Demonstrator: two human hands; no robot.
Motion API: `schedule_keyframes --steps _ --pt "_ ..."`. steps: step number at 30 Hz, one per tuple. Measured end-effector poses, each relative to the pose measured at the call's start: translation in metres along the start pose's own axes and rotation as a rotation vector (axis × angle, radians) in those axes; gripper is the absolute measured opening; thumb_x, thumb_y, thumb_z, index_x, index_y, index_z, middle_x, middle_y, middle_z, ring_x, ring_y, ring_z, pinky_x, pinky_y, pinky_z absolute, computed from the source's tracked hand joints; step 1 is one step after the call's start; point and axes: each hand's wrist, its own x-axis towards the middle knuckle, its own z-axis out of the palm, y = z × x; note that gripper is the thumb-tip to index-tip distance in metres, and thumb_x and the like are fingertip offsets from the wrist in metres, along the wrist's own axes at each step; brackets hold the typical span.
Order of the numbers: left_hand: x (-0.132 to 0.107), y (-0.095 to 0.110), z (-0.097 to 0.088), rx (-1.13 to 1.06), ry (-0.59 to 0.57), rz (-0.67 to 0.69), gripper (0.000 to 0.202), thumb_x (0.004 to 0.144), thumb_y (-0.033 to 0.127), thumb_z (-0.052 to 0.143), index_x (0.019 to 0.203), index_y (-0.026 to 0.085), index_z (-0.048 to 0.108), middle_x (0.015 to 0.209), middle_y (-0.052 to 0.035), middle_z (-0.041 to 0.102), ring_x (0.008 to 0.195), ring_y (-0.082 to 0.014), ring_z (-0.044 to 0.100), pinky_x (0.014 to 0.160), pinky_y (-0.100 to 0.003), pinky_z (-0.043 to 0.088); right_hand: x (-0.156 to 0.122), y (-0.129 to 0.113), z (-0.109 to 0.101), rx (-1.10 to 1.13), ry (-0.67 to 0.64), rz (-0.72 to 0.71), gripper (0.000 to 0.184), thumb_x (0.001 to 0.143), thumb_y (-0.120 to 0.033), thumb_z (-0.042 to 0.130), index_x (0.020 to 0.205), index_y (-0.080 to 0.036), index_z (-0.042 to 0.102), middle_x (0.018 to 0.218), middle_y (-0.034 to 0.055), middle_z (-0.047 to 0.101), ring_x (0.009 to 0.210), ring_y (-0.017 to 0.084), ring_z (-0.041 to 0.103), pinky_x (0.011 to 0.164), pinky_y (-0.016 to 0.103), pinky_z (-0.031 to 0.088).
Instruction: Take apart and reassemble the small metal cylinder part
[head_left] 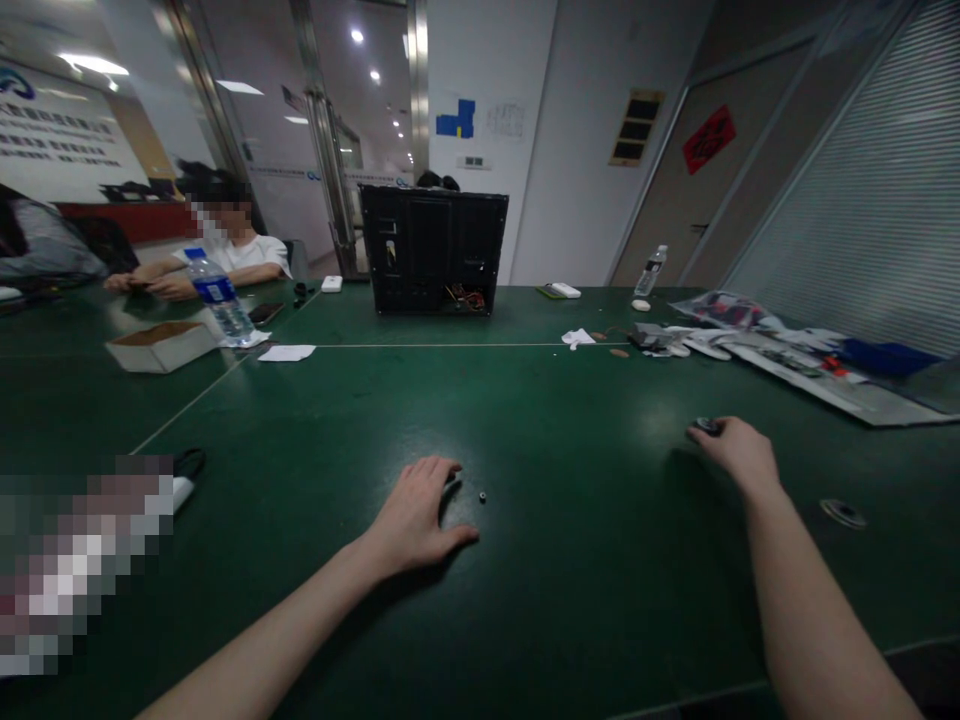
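My left hand (424, 515) rests on the green table, thumb and fingers apart, with nothing in its grasp. Just right of its fingertips lies a tiny dark cylindrical piece with a pale centre (483, 497), not touched by the hand. Farther right, my right hand (739, 450) is closed on a small dark round object (706, 426); its exact kind is hard to make out. A flat round metallic ring-like piece (843, 514) lies on the table to the right of my right forearm.
Across the table (555, 600) stands a black open-backed case (433, 250) with wires. A water bottle (220, 300) and cardboard box (161, 348) are at left; another bottle (650, 272) is behind. Boards and bags (795, 365) lie far right. A person (232, 240) sits at back left.
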Motion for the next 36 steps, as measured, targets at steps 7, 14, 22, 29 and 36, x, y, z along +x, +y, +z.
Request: schedule_keyframes --steps 7,14,22,29,36 --pt "0.002 0.003 -0.001 -0.002 -0.013 0.004 0.062 0.070 0.052 0.067 0.118 0.019 0.048 0.116 -0.0103 0.055 0.107 -0.0296 0.050 0.095 -0.047 0.038 0.015 0.025 0.010 -0.132 -0.104 0.111 0.024 0.068 -0.035 0.065 0.073 -0.012 0.065 0.074 0.0205 0.063 0.077 0.036 0.064 0.056 0.037 0.046" --pt "0.002 0.001 0.001 0.003 -0.008 0.007 0.061 0.069 0.052 0.068 0.117 0.019 0.049 0.115 -0.0105 0.055 0.107 -0.0305 0.050 0.094 -0.047 0.037 0.008 0.021 0.009 -0.164 -0.098 0.109 0.047 0.069 -0.051 0.062 0.092 -0.010 0.065 0.080 0.0242 0.063 0.074 0.038 0.062 0.051 0.039 0.043" --pt "0.000 0.000 -0.001 0.013 -0.025 0.002 0.061 0.069 0.054 0.067 0.117 0.020 0.049 0.116 -0.0100 0.054 0.108 -0.0301 0.050 0.095 -0.048 0.036 -0.051 -0.071 0.006 -0.167 0.267 -0.391 0.059 0.077 -0.043 0.058 0.122 -0.006 0.048 0.116 0.0266 0.051 0.102 0.040 0.052 0.076 0.048 0.043" --pt "0.001 0.000 0.000 0.027 -0.028 0.001 0.059 0.070 0.054 0.066 0.116 0.020 0.050 0.115 -0.0102 0.054 0.107 -0.0302 0.049 0.094 -0.046 0.037 -0.163 -0.177 0.021 0.377 -0.313 -1.112 0.028 0.089 -0.035 0.050 0.112 -0.021 0.058 0.106 0.0076 0.060 0.100 0.021 0.054 0.089 0.036 0.042" --pt "0.002 0.000 0.002 0.036 -0.024 0.016 0.058 0.070 0.051 0.068 0.115 0.020 0.050 0.113 -0.0099 0.054 0.105 -0.0291 0.049 0.091 -0.044 0.038 -0.193 -0.188 0.026 0.466 -0.545 -1.244 0.030 0.080 -0.035 0.065 0.106 -0.021 0.064 0.099 0.0078 0.060 0.093 0.022 0.053 0.082 0.035 0.041"
